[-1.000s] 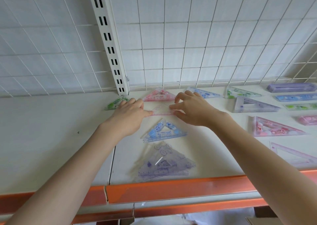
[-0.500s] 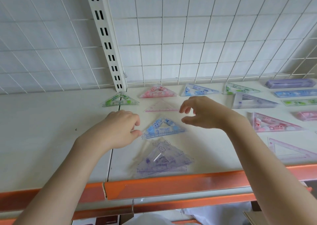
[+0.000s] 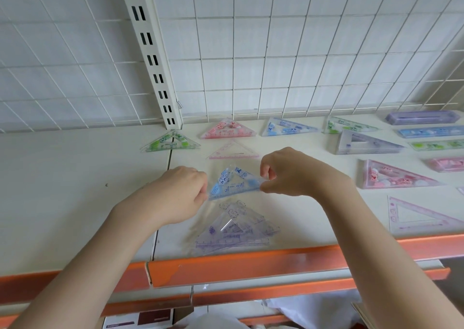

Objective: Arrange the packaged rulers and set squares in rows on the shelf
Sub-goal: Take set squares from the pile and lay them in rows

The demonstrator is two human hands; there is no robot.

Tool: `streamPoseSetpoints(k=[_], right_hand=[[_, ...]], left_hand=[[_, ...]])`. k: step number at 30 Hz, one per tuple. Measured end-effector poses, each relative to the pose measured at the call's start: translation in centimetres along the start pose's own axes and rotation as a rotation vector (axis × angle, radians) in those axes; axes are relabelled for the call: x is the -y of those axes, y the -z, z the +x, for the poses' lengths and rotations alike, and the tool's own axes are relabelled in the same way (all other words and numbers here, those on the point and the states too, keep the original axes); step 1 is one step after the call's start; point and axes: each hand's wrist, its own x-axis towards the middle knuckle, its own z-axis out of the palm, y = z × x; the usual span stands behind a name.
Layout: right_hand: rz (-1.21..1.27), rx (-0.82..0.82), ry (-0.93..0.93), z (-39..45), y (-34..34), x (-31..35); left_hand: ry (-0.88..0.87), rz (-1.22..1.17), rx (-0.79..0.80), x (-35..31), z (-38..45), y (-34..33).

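Head view:
Left hand (image 3: 177, 194): pinches the left corner of the blue set square (image 3: 232, 183).
Right hand (image 3: 292, 173): pinches its right corner.
Blue set square: on the white shelf (image 3: 75, 190), between the pink set square (image 3: 233, 151) behind and the purple set square (image 3: 233, 232) in front.

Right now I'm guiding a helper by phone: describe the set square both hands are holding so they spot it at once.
Find the white slotted upright on the wire-grid back wall, then come forward along the shelf to the column of triangles right of its foot. The blue set square is third from the back, pinched between the left hand and right hand, the column's only blue one.
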Motion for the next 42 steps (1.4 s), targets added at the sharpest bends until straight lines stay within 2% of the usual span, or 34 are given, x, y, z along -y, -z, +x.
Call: streamPoseSetpoints(k=[11,22,29,35,38,42], right_hand=[[-0.058,-0.012,-0.029,-0.6,0.0,0.5],[0.045,-0.047,-0.047,-0.7,-0.5,0.2],[0.055,-0.042,-0.070,-0.6,-0.6,0.2],[0.045,-0.039,-0.063,-0.5,-0.4,0.2],[-0.022,-0.050,-0.078,-0.6,-0.5,0.2],[-0.163,-0.058,-0.039,-0.9,-0.3,0.6]], left_hand=[[0.000,0.052,-0.017,-0.4,-0.6,-0.1],[-0.006,0.040,-0.094,-0.5,0.0,-0.8],[0.014,0.135,-0.094,0.2,0.1,-1.0],[0.025,0.111,-0.095,0.4,0.3,-0.9],[0.027,0.173,-0.104,0.2,0.3,-1.1],[0.011,0.383,-0.095,-0.1,0.8,-1.5]])
